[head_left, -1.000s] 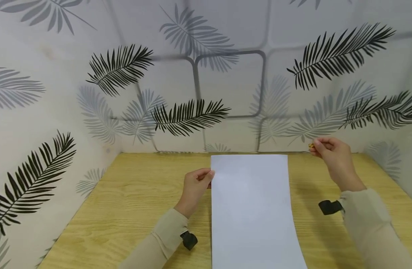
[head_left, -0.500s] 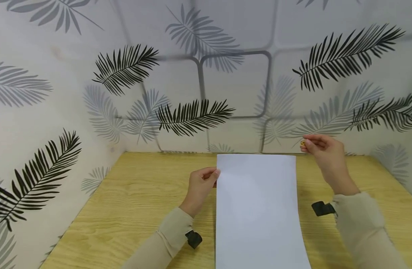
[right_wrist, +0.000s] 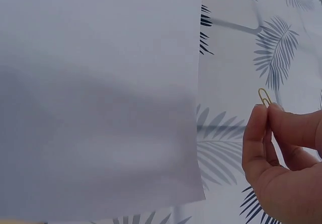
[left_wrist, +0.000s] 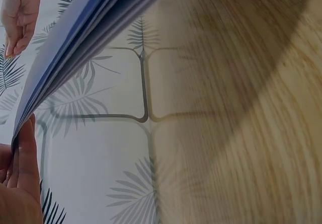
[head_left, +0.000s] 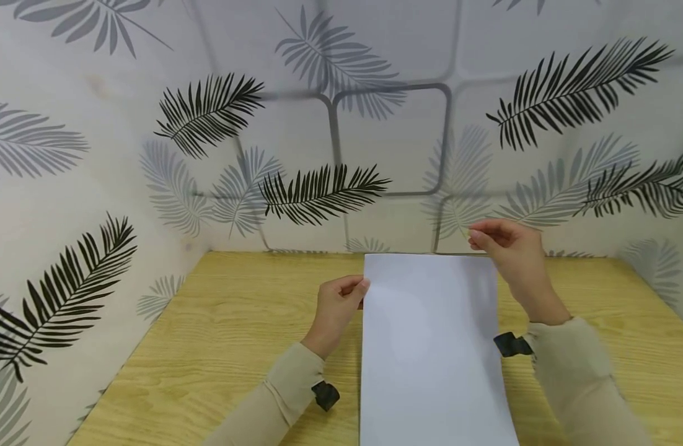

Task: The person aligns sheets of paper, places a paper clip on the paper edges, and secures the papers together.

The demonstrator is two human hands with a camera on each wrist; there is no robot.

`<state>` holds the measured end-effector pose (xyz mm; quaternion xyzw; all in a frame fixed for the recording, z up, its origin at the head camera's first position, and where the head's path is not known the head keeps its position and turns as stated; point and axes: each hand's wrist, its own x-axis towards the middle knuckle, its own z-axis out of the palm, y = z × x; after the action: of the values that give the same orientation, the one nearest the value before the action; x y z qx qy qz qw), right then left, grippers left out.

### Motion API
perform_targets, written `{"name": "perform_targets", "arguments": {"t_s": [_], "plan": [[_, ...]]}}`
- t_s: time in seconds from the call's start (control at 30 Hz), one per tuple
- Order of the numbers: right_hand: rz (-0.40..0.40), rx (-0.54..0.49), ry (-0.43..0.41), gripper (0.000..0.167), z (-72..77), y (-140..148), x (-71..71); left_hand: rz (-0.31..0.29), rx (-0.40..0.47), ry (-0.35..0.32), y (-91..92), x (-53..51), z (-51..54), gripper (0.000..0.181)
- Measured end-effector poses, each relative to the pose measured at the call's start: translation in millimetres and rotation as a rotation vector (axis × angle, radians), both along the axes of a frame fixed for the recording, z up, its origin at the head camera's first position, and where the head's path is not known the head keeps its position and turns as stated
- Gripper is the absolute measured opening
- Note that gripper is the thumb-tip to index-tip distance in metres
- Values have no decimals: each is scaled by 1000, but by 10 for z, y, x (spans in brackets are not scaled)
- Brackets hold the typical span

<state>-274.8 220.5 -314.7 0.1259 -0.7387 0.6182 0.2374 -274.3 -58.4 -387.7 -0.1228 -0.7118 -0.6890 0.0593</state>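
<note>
Several white paper sheets are held up as one stack; their layered edges show in the left wrist view. My left hand pinches the stack at its upper left edge, thumb in front and fingers behind. A yellow paper clip sticks up between the thumb and index fingertip of my right hand, which pinches it. That hand is above and just right of the stack's upper right corner, apart from the paper. In the head view the clip is barely visible.
Below lies a wood-grain table. A pale wall covering with dark and grey leaf prints stands behind and at the sides. Small black devices sit at both wrists, the left wrist device and the right wrist device.
My right hand has moved left with the paper clip, closer to the stack's upper right corner. My left hand keeps its pinch on the sheets. The head view has shifted slightly.
</note>
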Motion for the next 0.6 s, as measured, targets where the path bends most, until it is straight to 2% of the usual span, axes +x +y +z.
{"name": "perform_targets", "arguments": {"t_s": [0.23, 0.47, 0.6], "plan": [[19, 105, 14, 25, 8, -123, -10, 8, 12, -12, 37, 16, 34, 24], [65, 135, 16, 23, -4, -249, -8, 15, -2, -23, 44, 20, 31, 24], [65, 152, -7, 20, -7, -372, -14, 25, -8, 6, 60, 18, 25, 22]]}}
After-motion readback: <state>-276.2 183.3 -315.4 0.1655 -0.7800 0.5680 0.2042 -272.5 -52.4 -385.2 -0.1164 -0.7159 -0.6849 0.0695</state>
